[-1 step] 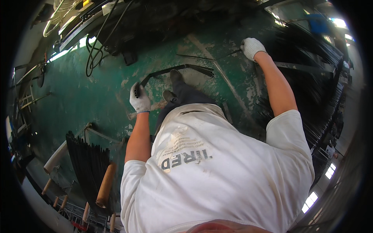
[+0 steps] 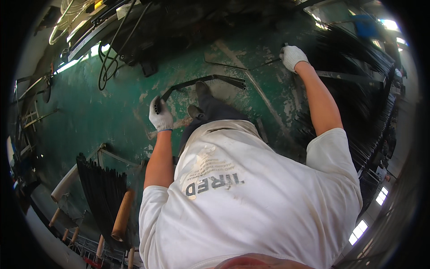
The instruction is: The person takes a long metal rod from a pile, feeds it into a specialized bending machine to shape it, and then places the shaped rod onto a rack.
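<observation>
View from the head camera, looking down over the person's white T-shirt (image 2: 251,201). At lower left, a rack of tubular rails (image 2: 67,184) carries a fanned bundle of thin black rods (image 2: 105,193); along the right edge, a much larger stack of black rods (image 2: 358,89) lies in rows. The left hand (image 2: 160,115), in a white knit glove, is closed around the end of a bent black metal strip (image 2: 201,81) that arcs above the worn green floor (image 2: 89,112). The right hand (image 2: 293,57), also gloved, is closed on a thin dark rod (image 2: 262,65) beside the large stack. Black cables (image 2: 107,58) loop at upper left; bright windows (image 2: 358,231) show at lower right.
</observation>
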Motion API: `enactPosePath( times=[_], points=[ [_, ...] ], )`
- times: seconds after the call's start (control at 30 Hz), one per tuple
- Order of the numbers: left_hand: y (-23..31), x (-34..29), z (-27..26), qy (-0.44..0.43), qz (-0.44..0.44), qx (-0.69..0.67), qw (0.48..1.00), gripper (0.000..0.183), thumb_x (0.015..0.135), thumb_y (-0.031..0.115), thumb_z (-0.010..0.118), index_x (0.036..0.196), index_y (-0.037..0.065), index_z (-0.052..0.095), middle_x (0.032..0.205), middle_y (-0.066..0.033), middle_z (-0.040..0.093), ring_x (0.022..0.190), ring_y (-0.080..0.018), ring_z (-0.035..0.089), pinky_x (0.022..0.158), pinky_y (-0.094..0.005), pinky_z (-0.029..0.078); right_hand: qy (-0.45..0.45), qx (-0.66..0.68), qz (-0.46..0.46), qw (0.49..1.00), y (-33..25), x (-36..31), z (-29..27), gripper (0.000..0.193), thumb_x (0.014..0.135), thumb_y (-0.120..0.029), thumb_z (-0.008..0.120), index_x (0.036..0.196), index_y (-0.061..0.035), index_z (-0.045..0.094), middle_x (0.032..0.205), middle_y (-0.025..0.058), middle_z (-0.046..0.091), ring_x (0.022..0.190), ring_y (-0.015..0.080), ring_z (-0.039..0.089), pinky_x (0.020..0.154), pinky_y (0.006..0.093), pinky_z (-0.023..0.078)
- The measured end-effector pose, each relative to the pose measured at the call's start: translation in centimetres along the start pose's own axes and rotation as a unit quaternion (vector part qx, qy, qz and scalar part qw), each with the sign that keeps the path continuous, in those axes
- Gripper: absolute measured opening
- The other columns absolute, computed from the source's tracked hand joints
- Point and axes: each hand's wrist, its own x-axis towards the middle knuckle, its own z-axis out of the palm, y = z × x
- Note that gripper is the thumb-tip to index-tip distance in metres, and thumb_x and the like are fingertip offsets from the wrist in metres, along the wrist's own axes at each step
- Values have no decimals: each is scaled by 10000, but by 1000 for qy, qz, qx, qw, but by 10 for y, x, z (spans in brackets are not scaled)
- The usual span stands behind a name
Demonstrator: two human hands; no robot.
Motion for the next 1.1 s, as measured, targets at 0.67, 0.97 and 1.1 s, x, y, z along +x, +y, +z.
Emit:
enactPosePath(
  times=[0.67, 0.97, 1.1],
  points=[
    [4, 6, -4, -20, -15, 10, 1000, 237, 1074, 51, 685, 1296, -15, 735, 1222, -98, 771, 1132, -188, 708, 1059, -350, 549, 63, 129, 267, 953, 101, 53, 65, 495, 1011, -442, 667, 1164, 8, 804, 1315, 286, 721, 1269, 470, 675, 1047, 509, 572],
    [-7, -2, -9, -14, 12, 6, 1000, 238, 1062, 73, 713, 1284, -9, 736, 1176, -116, 779, 1095, -185, 722, 1018, -341, 555, 51, 95, 88, 990, -27, 95, 23, 513, 1046, -458, 635, 1123, 18, 812, 1226, 312, 744, 1209, 476, 704, 1022, 523, 581],
    [-2, -5, -8, -22, -1, 10, 1000, 237, 1066, 57, 701, 1292, -10, 734, 1202, -99, 775, 1123, -170, 709, 1045, -338, 543, 15, 105, 29, 994, -111, 101, 21, 454, 1057, -428, 646, 1151, -20, 821, 1219, 291, 760, 1197, 475, 713, 1011, 541, 591]
  ],
)
